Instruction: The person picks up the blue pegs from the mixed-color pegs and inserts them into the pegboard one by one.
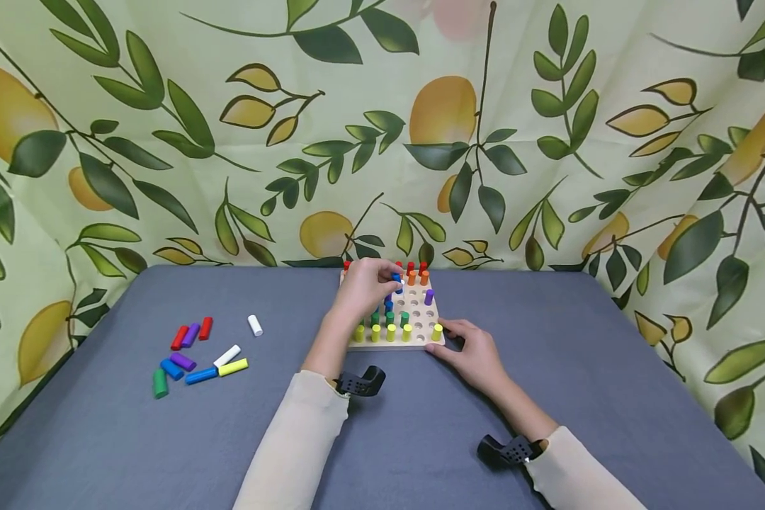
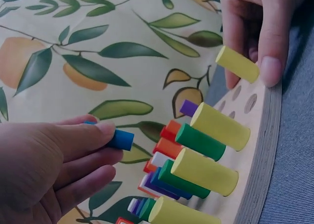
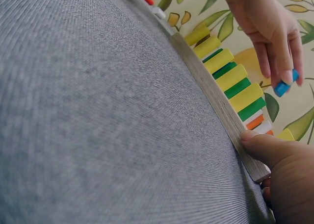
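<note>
Above the pegboard (image 1: 395,348), my left hand (image 1: 365,289) pinches a blue peg (image 2: 123,139) between thumb and fingers. The peg is apart from the board in the left wrist view. My right hand (image 1: 474,360) grips the board's front right corner, its thumb (image 3: 255,141) against the front edge. Yellow pegs (image 2: 221,128) stand along the front row, with a gap near the right end. Behind them stand green pegs (image 1: 404,318), then blue, purple, white, orange (image 1: 424,277) and red ones. My left hand hides part of the board's left side in the head view.
Loose pegs lie on the grey tabletop at the left: red (image 1: 206,328), purple (image 1: 183,361), blue (image 1: 201,376), green (image 1: 160,383), yellow (image 1: 233,367) and white (image 1: 255,325). A leaf-patterned cloth (image 1: 357,142) hangs behind the table.
</note>
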A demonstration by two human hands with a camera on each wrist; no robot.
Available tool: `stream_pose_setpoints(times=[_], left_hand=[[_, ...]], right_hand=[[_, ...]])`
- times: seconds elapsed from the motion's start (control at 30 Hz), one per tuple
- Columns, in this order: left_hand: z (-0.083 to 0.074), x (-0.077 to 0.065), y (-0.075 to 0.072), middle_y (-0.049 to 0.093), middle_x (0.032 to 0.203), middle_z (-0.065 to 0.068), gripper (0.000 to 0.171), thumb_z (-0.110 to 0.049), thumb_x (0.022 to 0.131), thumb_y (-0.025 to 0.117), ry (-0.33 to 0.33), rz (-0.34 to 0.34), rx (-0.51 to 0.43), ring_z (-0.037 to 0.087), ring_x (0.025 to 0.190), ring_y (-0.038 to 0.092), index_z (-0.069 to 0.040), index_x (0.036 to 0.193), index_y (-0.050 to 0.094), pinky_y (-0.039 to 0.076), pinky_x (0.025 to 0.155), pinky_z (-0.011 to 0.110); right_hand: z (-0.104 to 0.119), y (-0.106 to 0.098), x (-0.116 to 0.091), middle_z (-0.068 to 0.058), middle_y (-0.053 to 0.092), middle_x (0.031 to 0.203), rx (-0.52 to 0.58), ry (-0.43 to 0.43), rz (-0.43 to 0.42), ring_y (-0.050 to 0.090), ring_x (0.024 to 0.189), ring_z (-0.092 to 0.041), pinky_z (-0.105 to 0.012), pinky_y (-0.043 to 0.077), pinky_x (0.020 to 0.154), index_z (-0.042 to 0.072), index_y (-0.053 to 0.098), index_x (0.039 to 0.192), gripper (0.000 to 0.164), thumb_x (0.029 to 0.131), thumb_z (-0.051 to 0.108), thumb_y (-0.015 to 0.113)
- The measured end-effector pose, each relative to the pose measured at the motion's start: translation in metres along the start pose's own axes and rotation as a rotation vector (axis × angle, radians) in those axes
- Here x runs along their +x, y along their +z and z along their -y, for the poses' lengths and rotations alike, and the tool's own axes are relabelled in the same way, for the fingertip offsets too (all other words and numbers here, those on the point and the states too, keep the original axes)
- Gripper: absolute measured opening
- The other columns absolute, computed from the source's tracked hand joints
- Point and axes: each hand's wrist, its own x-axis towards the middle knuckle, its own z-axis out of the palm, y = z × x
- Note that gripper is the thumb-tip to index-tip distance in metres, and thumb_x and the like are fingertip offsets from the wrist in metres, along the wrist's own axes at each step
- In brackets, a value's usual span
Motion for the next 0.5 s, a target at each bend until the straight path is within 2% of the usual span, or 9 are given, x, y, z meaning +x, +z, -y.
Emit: stream_pose_setpoints(times=[0.5], left_hand=[[0.0078,0.0008,0.0074,0.077,0.104,0.004,0.025,-0.015,0.094,0.072,-0.02,0.039,-0.01,0.018,0.096,0.07,-0.012,0.118,0.075,0.057,0.092,0.037]], right_hand=[[0.001,0.0008,0.0005,-0.013,0.071,0.124,-0.023,0.001,0.008,0.065,0.103,-0.023,-0.043,0.051,0.087,0.008,0.067,0.133,0.058,0.084,0.036,0.082]])
